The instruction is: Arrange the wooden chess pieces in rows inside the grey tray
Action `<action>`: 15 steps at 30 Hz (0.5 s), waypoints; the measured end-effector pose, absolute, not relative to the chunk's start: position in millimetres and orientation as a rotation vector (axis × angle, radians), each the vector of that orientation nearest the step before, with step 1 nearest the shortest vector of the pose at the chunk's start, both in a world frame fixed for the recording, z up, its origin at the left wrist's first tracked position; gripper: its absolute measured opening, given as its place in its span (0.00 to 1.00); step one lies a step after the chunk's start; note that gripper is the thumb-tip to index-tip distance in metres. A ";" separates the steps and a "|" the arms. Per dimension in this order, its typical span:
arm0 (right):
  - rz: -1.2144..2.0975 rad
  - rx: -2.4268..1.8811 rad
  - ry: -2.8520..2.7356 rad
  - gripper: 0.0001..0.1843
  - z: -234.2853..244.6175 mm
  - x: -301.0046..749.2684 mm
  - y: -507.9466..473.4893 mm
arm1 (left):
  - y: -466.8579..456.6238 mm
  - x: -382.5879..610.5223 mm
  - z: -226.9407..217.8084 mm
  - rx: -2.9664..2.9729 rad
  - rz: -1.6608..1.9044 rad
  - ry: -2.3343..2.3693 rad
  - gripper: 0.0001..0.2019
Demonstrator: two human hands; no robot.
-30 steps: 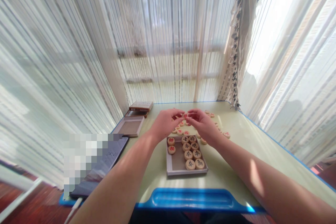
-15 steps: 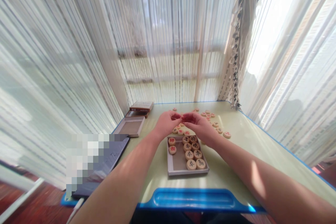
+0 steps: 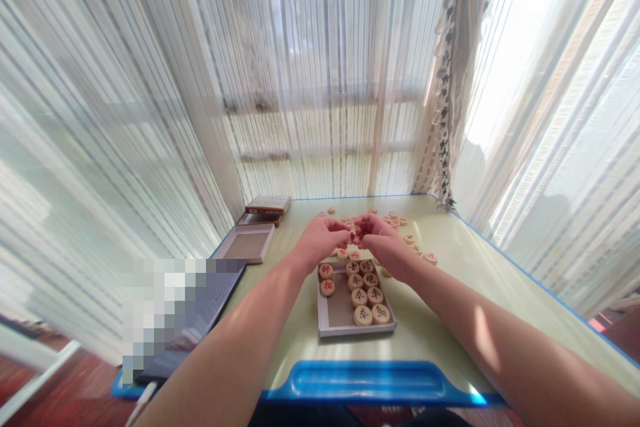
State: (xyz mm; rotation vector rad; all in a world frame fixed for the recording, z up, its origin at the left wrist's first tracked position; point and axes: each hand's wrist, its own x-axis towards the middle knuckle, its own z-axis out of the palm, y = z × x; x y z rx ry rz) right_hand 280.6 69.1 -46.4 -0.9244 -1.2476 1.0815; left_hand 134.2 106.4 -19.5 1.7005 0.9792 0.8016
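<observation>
My left hand (image 3: pixel 325 238) and my right hand (image 3: pixel 381 235) nearly meet above the table, just beyond a shallow grey box tray (image 3: pixel 321 310). The fingers of each are bent and drawn together at the tips. Whatever lies between the fingertips is too small and hidden to name. Inside the tray, round wooden Chinese chess pieces stand in columns: red-marked ones, the top one a red general (image 3: pixel 326 271), on the left, and several black-marked ones, such as a black horse (image 3: pixel 381 314), on the right. Loose red-marked pieces (image 3: pixel 355 255) lie under and around my hands.
More loose chess pieces (image 3: pixel 430 258) are scattered to the right and behind. At the left stand another shallow box part (image 3: pixel 250 243), a stacked box (image 3: pixel 269 205) and a dark tablet (image 3: pixel 200 320) with a cable. The table has a blue front tray (image 3: pixel 370 379); string curtains (image 3: pixel 320 80) hang behind.
Both hands have come slightly lower and nearer to me, their fingertips still close together. The pieces in the tray are the same. The whole view has shifted a little.
</observation>
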 end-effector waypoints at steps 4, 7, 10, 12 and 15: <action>0.849 -1.077 -1.489 0.16 -48.0 279.2 66.5 | 110.5 134.6 -22.0 1.655 0.859 0.991 0.03; 0.499 -1.189 -1.678 0.14 -48.8 278.8 65.3 | 112.0 133.3 -20.6 1.575 0.853 0.928 0.02; 0.173 -1.225 -1.782 0.12 -47.1 278.3 63.1 | 112.8 130.8 -17.5 1.495 0.823 0.864 0.03; 0.049 -1.231 -1.821 0.11 -44.7 277.3 60.7 | 113.9 128.0 -15.4 1.468 0.793 0.825 0.02; -0.004 -1.233 -1.843 0.09 -41.6 275.7 57.4 | 115.8 122.5 -13.1 1.513 0.726 0.852 0.03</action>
